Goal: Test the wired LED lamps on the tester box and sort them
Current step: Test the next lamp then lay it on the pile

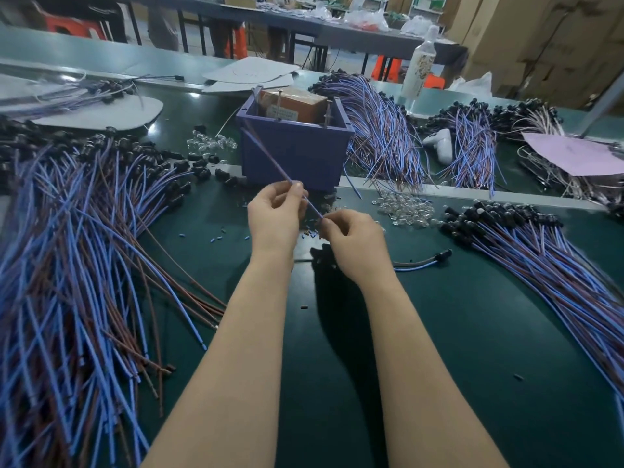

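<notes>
Head view: both hands were up in front of the tester box (297,153), a purple bin with an orange-brown unit (293,106) sitting inside it. The left hand (275,211) pinched a single blue wire (270,157) between thumb and fingertip. The right hand (351,241), fingers curled, gripped the same wire at its near end. The wire ran taut from the hands up to the box's near left corner. Whether its tip touched a contact there was too blurred to tell, and no lamp glow showed.

As for progress, one lamp looked mid-test. A big heap of wired lamps (67,248) lay on the left of the green mat (439,332), another heap (540,251) on the right, and more bundles (381,130) behind the box. One wired lamp (422,261) lay alone near the right wrist. Which heaps were already sorted couldn't be told, though plenty seemed left.
</notes>
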The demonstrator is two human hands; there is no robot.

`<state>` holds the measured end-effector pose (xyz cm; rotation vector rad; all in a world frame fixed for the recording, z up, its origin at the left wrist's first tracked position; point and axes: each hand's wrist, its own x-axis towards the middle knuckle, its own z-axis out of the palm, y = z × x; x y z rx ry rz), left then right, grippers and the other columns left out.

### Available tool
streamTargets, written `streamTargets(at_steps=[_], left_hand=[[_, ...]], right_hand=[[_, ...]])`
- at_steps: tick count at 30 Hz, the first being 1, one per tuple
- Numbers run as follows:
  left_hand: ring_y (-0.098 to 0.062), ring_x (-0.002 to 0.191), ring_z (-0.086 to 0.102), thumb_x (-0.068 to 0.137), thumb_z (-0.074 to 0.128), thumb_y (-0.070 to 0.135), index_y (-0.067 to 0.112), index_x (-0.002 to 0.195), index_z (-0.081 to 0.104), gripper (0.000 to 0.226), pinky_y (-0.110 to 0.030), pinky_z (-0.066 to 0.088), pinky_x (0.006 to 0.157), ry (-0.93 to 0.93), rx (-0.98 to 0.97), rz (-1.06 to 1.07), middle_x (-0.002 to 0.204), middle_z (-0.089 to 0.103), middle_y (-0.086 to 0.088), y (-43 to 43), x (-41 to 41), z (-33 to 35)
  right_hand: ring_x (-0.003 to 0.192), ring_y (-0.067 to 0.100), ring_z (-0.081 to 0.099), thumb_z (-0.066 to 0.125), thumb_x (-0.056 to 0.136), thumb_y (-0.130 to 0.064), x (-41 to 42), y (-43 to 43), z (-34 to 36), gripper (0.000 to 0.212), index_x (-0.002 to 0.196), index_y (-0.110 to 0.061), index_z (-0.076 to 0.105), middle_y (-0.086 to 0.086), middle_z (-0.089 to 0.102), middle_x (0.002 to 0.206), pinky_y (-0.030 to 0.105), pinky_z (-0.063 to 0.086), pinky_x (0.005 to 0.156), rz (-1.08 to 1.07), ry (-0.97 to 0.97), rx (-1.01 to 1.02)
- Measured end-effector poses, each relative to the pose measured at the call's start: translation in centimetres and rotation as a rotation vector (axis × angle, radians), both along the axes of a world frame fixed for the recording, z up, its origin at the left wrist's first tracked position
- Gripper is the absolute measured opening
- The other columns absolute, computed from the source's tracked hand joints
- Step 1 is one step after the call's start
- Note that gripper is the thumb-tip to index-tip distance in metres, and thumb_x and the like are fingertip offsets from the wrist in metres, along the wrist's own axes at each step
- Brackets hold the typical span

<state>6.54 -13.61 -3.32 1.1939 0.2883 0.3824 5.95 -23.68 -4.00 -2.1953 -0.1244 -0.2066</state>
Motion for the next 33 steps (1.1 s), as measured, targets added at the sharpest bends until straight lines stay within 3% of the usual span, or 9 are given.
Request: streamTargets(at_steps=[4, 9, 13, 16, 20, 24, 29, 33], left_hand=[[0.001, 0.060, 0.059, 0.094, 0.056, 0.010, 0.014, 0.083, 0.060, 0.012, -0.013, 0.052, 0.067, -0.054, -0.127, 0.026, 0.075, 0.064, 0.001, 0.2, 0.0, 0.1], [0.000, 0.056, 0.057, 0.095, 0.053, 0.007, 0.013, 0.083, 0.058, 0.014, -0.014, 0.052, 0.056, 0.011, 0.027, -0.108, 0.073, 0.063, 0.000, -0.7, 0.0, -0.5], [0.003, 0.051, 0.059, 0.099, 0.045, 0.011, 0.008, 0.097, 0.053, 0.008, -0.014, 0.052, 0.058, 0.067, 0.116, -0.073, 0.073, 0.065, 0.001, -0.8, 0.3, -1.0], [0.004, 0.048, 0.056, 0.098, 0.045, 0.012, 0.008, 0.098, 0.052, 0.008, -0.017, 0.050, 0.060, 0.056, 0.242, -0.039, 0.070, 0.065, 0.003, -0.8, 0.4, -1.3], [-0.003, 0.052, 0.055, 0.097, 0.047, 0.013, 0.008, 0.096, 0.055, 0.009, -0.025, 0.051, 0.066, 0.030, 0.310, -0.012, 0.068, 0.064, 0.003, -0.7, 0.4, -1.5], [-0.002, 0.050, 0.054, 0.096, 0.048, 0.012, 0.010, 0.096, 0.058, 0.010, -0.030, 0.052, 0.070, 0.006, 0.363, -0.021, 0.068, 0.065, 0.004, -0.7, 0.4, -1.7], [-0.003, 0.052, 0.055, 0.096, 0.049, 0.013, 0.013, 0.094, 0.058, 0.010, -0.032, 0.052, 0.073, 0.004, 0.368, -0.027, 0.068, 0.065, 0.005, -0.7, 0.5, -1.9], [-0.007, 0.056, 0.056, 0.096, 0.048, 0.013, 0.013, 0.096, 0.059, 0.011, -0.033, 0.052, 0.074, 0.007, 0.367, -0.034, 0.069, 0.065, 0.004, -0.7, 0.6, -2.0]], right_hand=[[0.090, 0.021, 0.064, 0.054, 0.093, -0.015, -0.3, 0.3, 0.0, 0.014, 0.098, -0.011, 0.066, 0.006, 0.071, 0.092, 0.034, 0.048, 0.085, -0.034, -0.077, 0.008], [0.087, 0.023, 0.066, 0.052, 0.094, -0.016, -0.4, 0.6, -0.2, 0.014, 0.092, -0.011, 0.065, 0.005, 0.071, 0.086, 0.036, 0.049, 0.083, -0.078, -0.094, 0.092], [0.087, 0.023, 0.062, 0.049, 0.096, -0.016, -0.2, 0.7, -0.5, 0.012, 0.093, -0.011, 0.059, 0.007, 0.069, 0.089, 0.027, 0.043, 0.077, -0.222, -0.119, 0.188], [0.081, 0.022, 0.062, 0.045, 0.096, -0.012, -0.3, 1.0, -0.5, 0.005, 0.096, -0.014, 0.050, 0.007, 0.069, 0.085, 0.030, 0.044, 0.076, -0.278, -0.162, 0.248], [0.083, 0.027, 0.061, 0.044, 0.095, -0.012, -0.4, 1.1, -0.6, 0.009, 0.101, -0.008, 0.050, 0.011, 0.068, 0.087, 0.038, 0.047, 0.077, -0.292, -0.181, 0.199], [0.085, 0.026, 0.056, 0.046, 0.092, -0.013, -0.4, 1.0, -0.7, 0.011, 0.100, -0.008, 0.053, 0.005, 0.061, 0.085, 0.032, 0.039, 0.071, -0.305, -0.130, 0.121], [0.086, 0.030, 0.060, 0.046, 0.090, -0.012, -0.3, 0.9, -0.7, 0.010, 0.097, -0.007, 0.051, 0.013, 0.067, 0.088, 0.039, 0.047, 0.078, -0.315, -0.062, 0.121], [0.084, 0.028, 0.058, 0.047, 0.089, -0.012, -0.2, 0.8, -0.7, 0.004, 0.092, -0.010, 0.049, 0.008, 0.063, 0.084, 0.035, 0.045, 0.074, -0.327, -0.050, 0.125]])
